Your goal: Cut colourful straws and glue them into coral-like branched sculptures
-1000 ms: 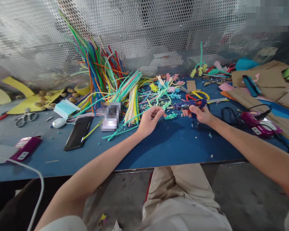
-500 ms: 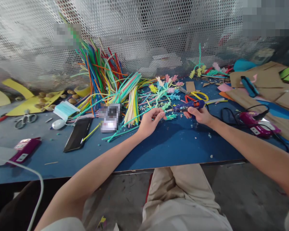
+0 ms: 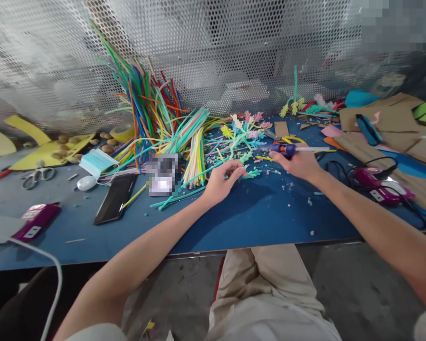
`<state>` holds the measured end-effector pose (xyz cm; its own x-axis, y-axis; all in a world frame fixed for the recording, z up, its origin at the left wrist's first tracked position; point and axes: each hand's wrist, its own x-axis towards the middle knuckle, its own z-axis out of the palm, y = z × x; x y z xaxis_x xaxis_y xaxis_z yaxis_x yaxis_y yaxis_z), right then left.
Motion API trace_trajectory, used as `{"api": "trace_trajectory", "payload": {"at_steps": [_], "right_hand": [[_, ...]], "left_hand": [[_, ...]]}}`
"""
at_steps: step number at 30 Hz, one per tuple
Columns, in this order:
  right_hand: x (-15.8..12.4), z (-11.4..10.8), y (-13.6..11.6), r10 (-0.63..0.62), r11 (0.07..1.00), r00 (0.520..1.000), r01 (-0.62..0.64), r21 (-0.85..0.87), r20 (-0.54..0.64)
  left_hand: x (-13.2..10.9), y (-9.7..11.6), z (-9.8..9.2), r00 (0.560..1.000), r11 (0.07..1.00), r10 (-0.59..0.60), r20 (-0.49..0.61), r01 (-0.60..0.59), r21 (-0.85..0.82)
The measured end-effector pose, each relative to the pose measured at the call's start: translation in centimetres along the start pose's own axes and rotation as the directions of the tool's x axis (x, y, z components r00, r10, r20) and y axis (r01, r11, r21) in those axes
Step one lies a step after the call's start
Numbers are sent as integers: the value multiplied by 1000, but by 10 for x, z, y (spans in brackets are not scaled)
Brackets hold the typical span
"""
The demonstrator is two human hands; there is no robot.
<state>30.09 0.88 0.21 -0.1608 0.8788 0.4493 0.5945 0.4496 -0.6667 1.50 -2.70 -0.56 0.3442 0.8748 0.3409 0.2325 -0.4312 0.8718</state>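
My right hand (image 3: 301, 163) is wrapped round a purple-blue hot glue gun (image 3: 287, 151). A pale glue stick (image 3: 314, 148) sticks out of its back, and its front end points left. My left hand (image 3: 224, 180) is closed in a pinch, palm side turned inward, above the blue table. What sits between its fingertips is too small to make out. Just past those fingertips is a fuzzy green pipe-cleaner piece (image 3: 252, 173); I cannot tell whether it is held. Behind the hands lie pipe-cleaner flowers (image 3: 250, 125) in pink, yellow, blue and green.
Bundled pipe cleaners (image 3: 195, 156) and a tall colourful heap (image 3: 142, 109) stand left of centre. A black phone (image 3: 114, 199), face mask (image 3: 98, 162) and grey scissors (image 3: 38, 177) lie left. Yellow-handled scissors (image 3: 293, 139), cardboard (image 3: 386, 113) and a magenta power strip (image 3: 381, 184) are right.
The glue gun in my right hand has drawn back slightly to the right and turned, away from my left fingertips. My left hand has stayed nearly in place.
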Motion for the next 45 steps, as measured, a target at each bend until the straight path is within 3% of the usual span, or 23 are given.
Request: {"api": "trace_trajectory", "payload": {"at_steps": [2,4,7,9,11,14,17,20,28,45], "right_hand": [[6,-13,7,48,930,995,-77,-358,-89],[10,-27,18,80,797,990,-135,-589,-118],[11,-42,31,101,664,983,-183,-724,-156],[10,-45,30,35,675,992,-111,-729,-118],[8,-39,18,-130,772,991,102,-627,1],[2,-18,-16,-398,891,913,407,-199,84],[-7,7,-45,-421,898,905,409,161,51],[-14,21,-53,-375,887,926,342,311,50],[-18,31,-44,-249,898,969,231,374,0],[-19,39,-46,-255,850,967,229,475,-10]], "left_hand": [[1,-1,1,1000,1000,-5,4,5,-22],[1,-1,2,1000,999,-14,8,14,-39],[2,-1,4,1000,998,-26,2,26,-57],[2,0,6,999,996,-38,-8,37,-80],[2,2,8,999,993,-48,-16,46,-113],[3,5,10,999,987,-38,-16,35,-159],[3,6,11,999,985,-16,-32,11,-170],[2,7,12,999,986,0,-46,-7,-168],[0,12,15,1000,994,-10,4,10,-108],[2,6,18,999,990,-5,36,10,-141]]}}
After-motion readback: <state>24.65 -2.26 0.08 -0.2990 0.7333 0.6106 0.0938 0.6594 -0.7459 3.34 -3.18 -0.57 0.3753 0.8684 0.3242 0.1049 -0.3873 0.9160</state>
